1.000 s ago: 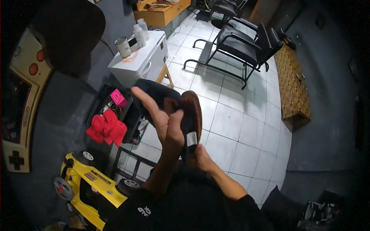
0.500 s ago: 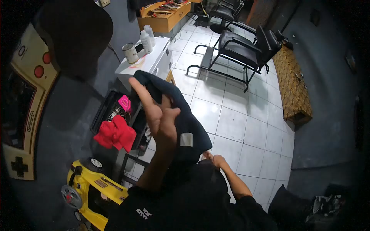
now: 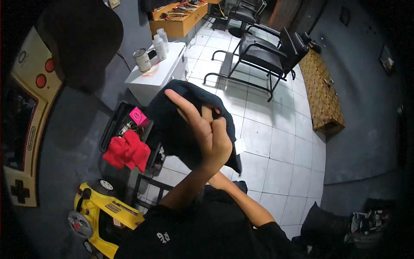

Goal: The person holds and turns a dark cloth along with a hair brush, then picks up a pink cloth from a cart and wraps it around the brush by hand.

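A dark towel (image 3: 172,134) with a white tag (image 3: 239,146) hangs in front of my body, its far edge folded over. My left hand (image 3: 209,134) is on top of it, closed on a fold with the thumb and curled fingers while one finger points straight out along the cloth. My right hand (image 3: 219,180) is beneath my left wrist, close to the towel's near side. Its fingers are hidden, so their grip does not show.
To the left are a black case (image 3: 113,125) with a red cloth (image 3: 127,151) and a yellow toy car (image 3: 110,205). Beyond stands a white cabinet (image 3: 142,82) with a can and bottles. A black chair (image 3: 263,54) and a woven chest (image 3: 321,90) are further right.
My left hand has moved right and turned, drawing the towel round so that more of it spreads to the left. My right hand has shifted left, under my left wrist.
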### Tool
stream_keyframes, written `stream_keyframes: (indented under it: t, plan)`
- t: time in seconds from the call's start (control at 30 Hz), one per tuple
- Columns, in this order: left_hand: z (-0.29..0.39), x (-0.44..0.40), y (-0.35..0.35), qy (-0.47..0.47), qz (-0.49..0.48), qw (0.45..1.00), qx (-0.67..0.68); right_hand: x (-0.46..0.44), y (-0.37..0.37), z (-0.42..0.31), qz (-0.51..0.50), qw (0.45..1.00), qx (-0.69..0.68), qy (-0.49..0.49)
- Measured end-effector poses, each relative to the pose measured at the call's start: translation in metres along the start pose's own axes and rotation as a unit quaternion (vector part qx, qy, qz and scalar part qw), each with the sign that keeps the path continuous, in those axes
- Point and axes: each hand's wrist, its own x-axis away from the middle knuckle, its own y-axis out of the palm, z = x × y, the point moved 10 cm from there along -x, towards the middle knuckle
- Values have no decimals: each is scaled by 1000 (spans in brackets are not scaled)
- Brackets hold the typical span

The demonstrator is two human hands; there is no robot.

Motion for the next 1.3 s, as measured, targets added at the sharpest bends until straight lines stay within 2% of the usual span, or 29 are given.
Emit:
stream_keyframes:
  t: [0.03,0.07,0.1,0.13,0.17,0.27,0.33,0.37,0.43,0.47,0.53,0.57,0.6,0.63,0.67,0.7,0.77,0.8,0.83,0.87,0.9,0.93,0.97,1.03,1.1,1.2,1.27,1.3]
  plan:
    - [3,-2,0,3,5,1000,20,12,19,31,-89,992,66,61]
    - [6,-4,-3,13,16,1000,-20,31,27,60,-177,968,132,120]
    - [9,-6,-7,22,28,998,-59,57,30,93,-262,928,197,178]
    - [9,-9,-7,29,37,998,-36,87,29,153,-301,881,226,286]
    - [9,-12,-6,37,47,998,-13,122,20,200,-333,820,251,391]
    - [10,-12,-6,31,110,990,-80,183,-49,224,-274,782,263,494]
    - [9,-4,10,42,114,987,-102,204,-79,248,-191,814,232,497]
    - [8,3,22,40,119,986,-112,213,-95,250,-116,843,151,502]
    - [-4,20,39,44,120,983,-133,180,-152,177,40,871,-15,490]
    - [-7,32,49,48,114,975,-186,164,-163,154,109,874,-153,448]
    - [-13,52,74,61,98,950,-290,131,-191,73,133,873,-302,359]
    - [-21,61,85,96,112,971,-190,122,-201,41,127,863,-376,314]
    - [-20,68,100,108,107,967,-205,116,-207,17,119,846,-446,266]
    - [-17,74,113,120,103,963,-220,118,-212,2,134,872,-405,240]
    - [-12,80,127,134,100,957,-235,116,-209,0,143,874,-396,241]
    - [-15,87,135,80,132,965,-211,114,-205,-3,152,876,-387,243]
    - [-13,91,153,118,121,971,-169,106,-209,-13,118,943,-231,207]
    - [-11,93,160,137,117,972,-149,109,-194,18,79,967,-169,175]
    - [-9,96,163,149,119,962,-194,113,-179,49,44,984,-106,138]
    - [-8,96,167,139,101,969,-178,121,-164,83,55,986,-104,115]
    - [-5,94,173,128,84,975,-161,141,-139,129,-35,986,-50,158]
    - [-5,95,176,113,84,982,-125,168,-118,172,-164,954,46,245]
    - [-5,96,179,98,85,988,-88,204,-108,213,-287,891,142,322]
    - [-4,98,181,70,100,991,-45,273,-109,278,-305,874,175,335]
    - [-6,106,177,79,122,988,-48,344,-128,339,-237,855,192,420]
    - [-11,119,180,58,133,988,-49,354,-192,304,-162,834,195,489]
    - [-25,131,189,29,108,993,-25,347,-218,315,-59,868,87,486]
    - [-37,139,193,15,87,996,-17,324,-244,272,42,855,-46,514]
